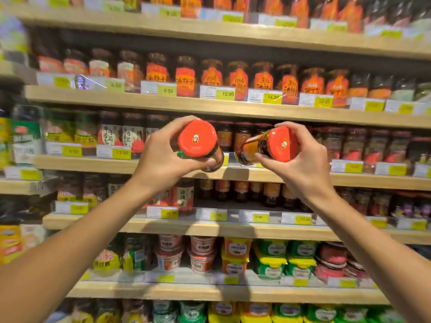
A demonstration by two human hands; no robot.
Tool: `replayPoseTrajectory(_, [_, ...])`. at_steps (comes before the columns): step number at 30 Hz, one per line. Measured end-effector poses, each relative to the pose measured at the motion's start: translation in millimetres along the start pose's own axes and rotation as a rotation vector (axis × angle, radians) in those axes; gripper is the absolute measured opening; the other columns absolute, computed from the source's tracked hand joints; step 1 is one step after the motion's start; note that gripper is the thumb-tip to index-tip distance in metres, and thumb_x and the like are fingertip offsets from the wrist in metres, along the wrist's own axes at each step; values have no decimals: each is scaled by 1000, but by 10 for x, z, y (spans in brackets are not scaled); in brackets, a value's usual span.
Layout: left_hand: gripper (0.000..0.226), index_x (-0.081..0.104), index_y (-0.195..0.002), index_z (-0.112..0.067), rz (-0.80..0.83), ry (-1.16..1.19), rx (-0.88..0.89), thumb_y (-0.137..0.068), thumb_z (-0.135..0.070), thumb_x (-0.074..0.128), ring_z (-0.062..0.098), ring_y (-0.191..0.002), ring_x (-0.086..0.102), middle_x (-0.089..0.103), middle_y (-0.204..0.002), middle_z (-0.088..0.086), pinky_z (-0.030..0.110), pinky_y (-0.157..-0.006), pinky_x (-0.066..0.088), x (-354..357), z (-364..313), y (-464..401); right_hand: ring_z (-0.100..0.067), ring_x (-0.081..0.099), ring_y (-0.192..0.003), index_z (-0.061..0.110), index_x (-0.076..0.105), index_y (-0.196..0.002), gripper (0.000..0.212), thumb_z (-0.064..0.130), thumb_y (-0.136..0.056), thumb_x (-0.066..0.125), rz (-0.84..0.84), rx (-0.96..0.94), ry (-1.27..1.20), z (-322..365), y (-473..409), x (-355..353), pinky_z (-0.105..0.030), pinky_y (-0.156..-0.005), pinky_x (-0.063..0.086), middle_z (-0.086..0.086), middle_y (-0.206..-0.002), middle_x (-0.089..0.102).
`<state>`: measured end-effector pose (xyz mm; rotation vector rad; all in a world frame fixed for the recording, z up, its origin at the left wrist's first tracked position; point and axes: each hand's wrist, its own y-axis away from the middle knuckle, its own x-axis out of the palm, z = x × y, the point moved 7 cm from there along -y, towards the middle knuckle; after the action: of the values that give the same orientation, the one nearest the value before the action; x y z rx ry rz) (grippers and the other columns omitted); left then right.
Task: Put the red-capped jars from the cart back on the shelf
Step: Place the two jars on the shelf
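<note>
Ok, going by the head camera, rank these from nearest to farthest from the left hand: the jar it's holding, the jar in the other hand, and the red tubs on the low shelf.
1. Left jar, gripped in the left hand.
2. Right jar, just to its right, held by the right hand.
3. Red tubs, well below, two shelves down.

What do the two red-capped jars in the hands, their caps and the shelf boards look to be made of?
Left red-capped jar and right red-capped jar: likely clear glass, since dark contents show through glossy walls. Left red cap and right red cap: smooth, slightly shiny, probably painted metal, possibly plastic. Pale shelf board: matte light wood look, perhaps laminate.
</note>
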<state>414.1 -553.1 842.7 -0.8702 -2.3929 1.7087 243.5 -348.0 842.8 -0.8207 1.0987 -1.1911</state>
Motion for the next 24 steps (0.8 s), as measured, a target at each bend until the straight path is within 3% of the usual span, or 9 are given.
replayPoseTrajectory(6, [80,62,-125,-26,-60,-73,28,-54,-42,95,7,-109,65,70,-115,-11,38,-96,54,51,192,-368,-10,63,-96,25,59,-122,69,46,-64,89,-27,-1,-3,-214,-346,213,-30,-86,56,9,-109,66])
replayPoseTrajectory(11, [79,63,-126,-22,-87,-150,43,-57,-35,96,5,-107,65,70,-115,-10,24,-95,52,175,351,-573,-8,62,-93,27,58,-120,67,44,-64,90,-12,6,5,-357,-465,421,-17,-80,50,13,-104,64])
replayPoseTrajectory(14, [77,62,-125,-22,-75,-190,47,-57,-36,96,7,-106,65,69,-114,-10,19,-92,50,253,468,-662,-8,62,-94,27,57,-121,68,45,-63,91,0,17,20,-457,-508,518,-18,-81,50,11,-106,65])
replayPoseTrajectory(24, [78,59,-124,-26,-34,-285,34,-56,-39,95,10,-103,64,69,-111,-9,28,-89,54,442,733,-748,-12,62,-101,24,57,-125,72,46,-64,89,49,63,86,-667,-571,771,-23,-83,47,6,-115,68])
